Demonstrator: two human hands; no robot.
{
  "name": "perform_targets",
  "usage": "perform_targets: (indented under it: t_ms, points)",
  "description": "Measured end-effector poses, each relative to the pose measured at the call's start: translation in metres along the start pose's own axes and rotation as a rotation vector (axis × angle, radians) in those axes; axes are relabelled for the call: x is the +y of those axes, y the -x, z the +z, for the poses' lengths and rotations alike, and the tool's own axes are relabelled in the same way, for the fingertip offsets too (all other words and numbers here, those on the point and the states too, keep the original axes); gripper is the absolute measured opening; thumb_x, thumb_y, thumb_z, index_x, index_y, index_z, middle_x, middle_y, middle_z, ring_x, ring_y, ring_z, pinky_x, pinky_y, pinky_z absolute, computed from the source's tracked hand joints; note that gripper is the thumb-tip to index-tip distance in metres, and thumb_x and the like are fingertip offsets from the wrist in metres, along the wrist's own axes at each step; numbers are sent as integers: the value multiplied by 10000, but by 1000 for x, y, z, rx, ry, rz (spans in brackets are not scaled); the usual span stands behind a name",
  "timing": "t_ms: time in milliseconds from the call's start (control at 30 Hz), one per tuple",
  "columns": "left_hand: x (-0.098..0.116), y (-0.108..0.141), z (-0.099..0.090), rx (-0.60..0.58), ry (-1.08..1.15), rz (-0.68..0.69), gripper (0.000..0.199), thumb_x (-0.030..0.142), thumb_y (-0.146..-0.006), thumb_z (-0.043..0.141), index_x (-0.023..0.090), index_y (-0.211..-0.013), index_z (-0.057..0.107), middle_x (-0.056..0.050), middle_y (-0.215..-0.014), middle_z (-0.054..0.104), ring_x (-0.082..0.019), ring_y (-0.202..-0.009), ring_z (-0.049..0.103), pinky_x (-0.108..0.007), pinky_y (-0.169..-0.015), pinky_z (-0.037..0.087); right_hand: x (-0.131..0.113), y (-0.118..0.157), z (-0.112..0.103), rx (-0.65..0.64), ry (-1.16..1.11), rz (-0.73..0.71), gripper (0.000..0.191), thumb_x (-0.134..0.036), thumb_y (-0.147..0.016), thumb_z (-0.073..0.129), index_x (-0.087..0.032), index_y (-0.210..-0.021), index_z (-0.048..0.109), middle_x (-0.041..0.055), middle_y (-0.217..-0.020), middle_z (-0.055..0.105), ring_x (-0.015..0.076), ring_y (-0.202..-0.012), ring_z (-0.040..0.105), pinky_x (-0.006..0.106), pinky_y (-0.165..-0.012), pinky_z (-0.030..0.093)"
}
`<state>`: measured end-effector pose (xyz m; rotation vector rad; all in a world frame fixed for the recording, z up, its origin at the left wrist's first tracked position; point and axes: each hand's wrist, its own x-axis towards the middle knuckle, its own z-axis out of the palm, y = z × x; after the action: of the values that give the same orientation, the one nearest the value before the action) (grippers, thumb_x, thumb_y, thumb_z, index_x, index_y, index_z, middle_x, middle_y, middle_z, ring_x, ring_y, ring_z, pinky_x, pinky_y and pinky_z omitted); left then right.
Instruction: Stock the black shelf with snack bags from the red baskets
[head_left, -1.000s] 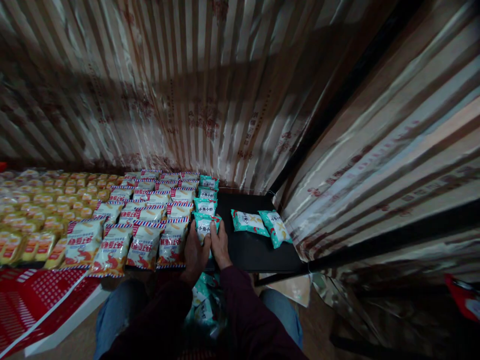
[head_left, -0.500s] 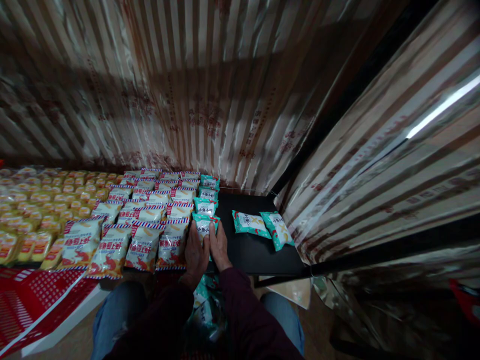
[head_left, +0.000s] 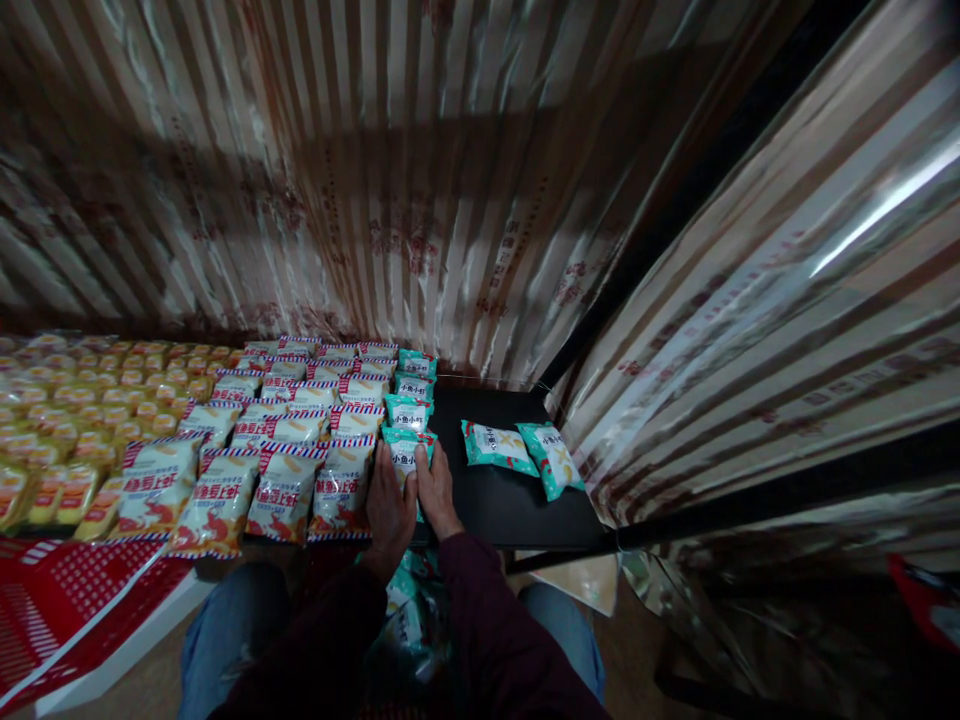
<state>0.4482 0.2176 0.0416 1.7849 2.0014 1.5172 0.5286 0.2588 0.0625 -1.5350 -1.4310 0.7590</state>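
Both of my hands press in from the sides on a teal snack bag (head_left: 405,452) at the front of a column of teal bags. My left hand (head_left: 391,505) lies along its left side, close to a white-and-red snack bag (head_left: 343,487). On its right side is my right hand (head_left: 437,492), the thumb on the bag's front. The lower part of the held bag is hidden by my hands. Behind it stand several like it, the nearest a teal bag (head_left: 409,412). Two more teal bags, a left one (head_left: 496,447) and a right one (head_left: 553,460), lie on the black shelf (head_left: 487,510).
Rows of white-and-red bags and yellow packaged cakes (head_left: 97,440) fill the shelf's left. A red basket (head_left: 67,610) stands below left. More teal bags (head_left: 409,625) sit between my knees. Striped sheeting (head_left: 420,200) hangs behind, and a dark post (head_left: 592,340) stands at the right corner.
My hands stay on the same teal bag with hardly any movement. The whole view has shifted very slightly.
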Motion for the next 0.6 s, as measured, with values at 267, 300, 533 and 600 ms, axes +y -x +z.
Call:
perform_targets:
  t_ms: [267,300,533,600]
  points:
    - [6,0,-5,57,-61,119,437,297,-930,442,123,-1330,427,-194,-1430,440,-266,-1371,363,-473,-1093,351,1,13,-6,41,-76,-12,665,-554,-881,393,-124,-1389,411,161,-1411,471,243,-1317,428,410,-1089,330]
    - [7,0,-7,55,-68,143,422,281,-928,444,126,-1320,441,-185,-1427,448,-264,-1381,346,-477,-1102,340,1,15,-7,44,-72,-10,668,-553,-881,393,-123,-1392,408,160,-1415,468,243,-1319,426,409,-1091,328]
    - [10,1,-14,-42,-104,210,374,205,-924,413,136,-1280,505,-169,-1411,479,-270,-1404,301,-510,-1114,321,5,20,-7,24,-16,-22,615,-541,-893,384,-138,-1347,480,147,-1374,521,243,-1284,468,423,-1089,337]
    - [10,1,-14,-39,-104,201,374,207,-924,412,132,-1277,508,-170,-1408,482,-270,-1402,307,-511,-1112,325,5,19,-7,8,-2,-39,595,-534,-901,369,-135,-1319,512,148,-1350,543,243,-1268,484,424,-1088,338]
